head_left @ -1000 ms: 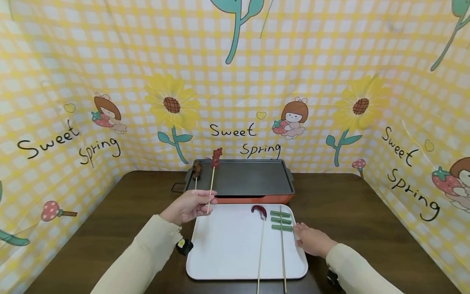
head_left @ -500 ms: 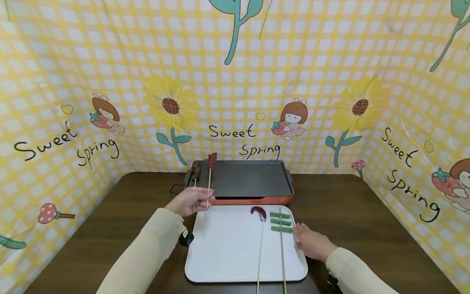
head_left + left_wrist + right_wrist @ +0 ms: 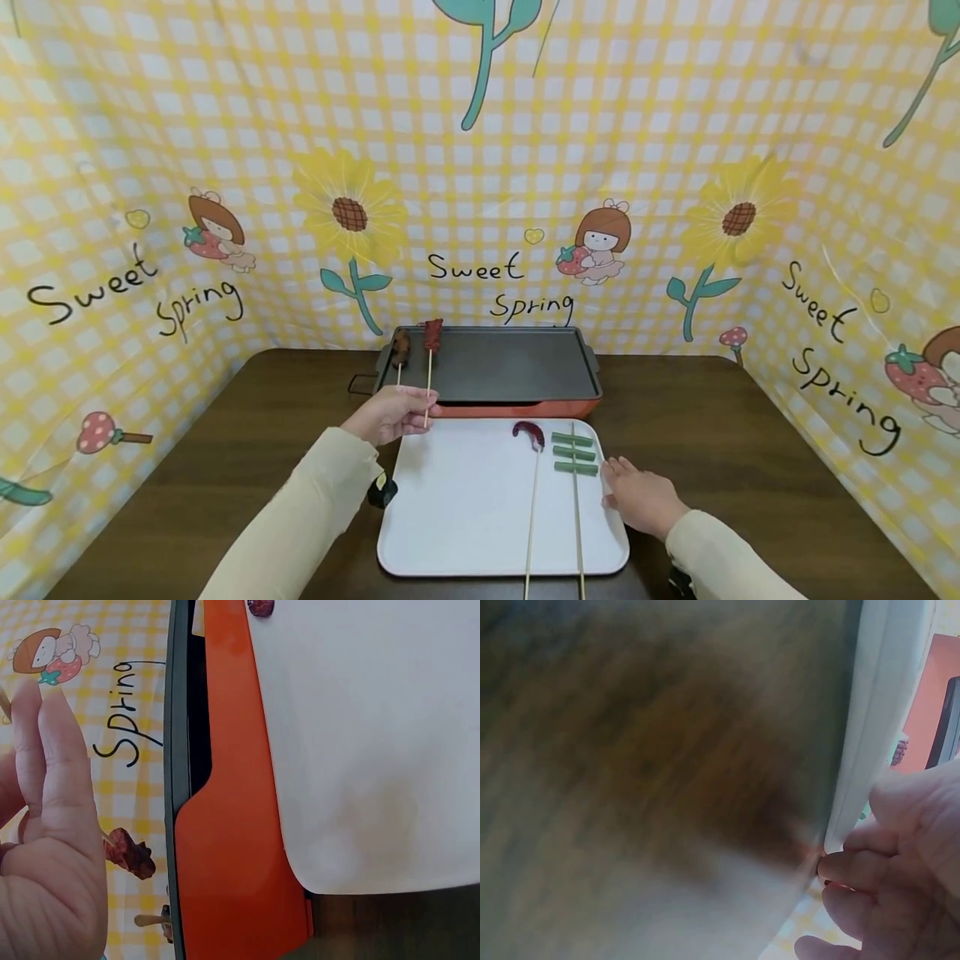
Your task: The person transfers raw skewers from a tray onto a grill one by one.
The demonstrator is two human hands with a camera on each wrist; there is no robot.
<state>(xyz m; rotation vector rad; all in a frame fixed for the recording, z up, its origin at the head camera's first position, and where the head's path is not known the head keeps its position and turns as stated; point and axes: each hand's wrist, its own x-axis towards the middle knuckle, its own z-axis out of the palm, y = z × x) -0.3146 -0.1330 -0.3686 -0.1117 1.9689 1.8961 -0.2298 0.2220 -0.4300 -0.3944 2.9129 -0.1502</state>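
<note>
My left hand [image 3: 393,414] pinches the lower stick of a skewer of red meat chunks [image 3: 432,336], raised over the left part of a dark griddle [image 3: 510,360]. In the left wrist view the red meat [image 3: 129,853] shows beyond the palm. Behind that hand, a browner meat skewer [image 3: 401,350] lies along the griddle's left side. My right hand [image 3: 643,498] rests at the right rim of a white tray [image 3: 457,508], fingers fairly straight. On the tray lie a skewer with a curled dark-red piece [image 3: 529,433] and one with green stalk pieces [image 3: 575,454].
The griddle sits on an orange base [image 3: 525,408] right behind the tray, with a wire handle [image 3: 362,384] out to its left. Both tray skewers' sticks overhang its near edge. A checked cloth [image 3: 480,192] walls in the dark wooden table [image 3: 712,417].
My left hand has shifted slightly left, and the red meat skewer has come down towards the griddle and now points straighter away from me. The right hand stays at the tray rim.
</note>
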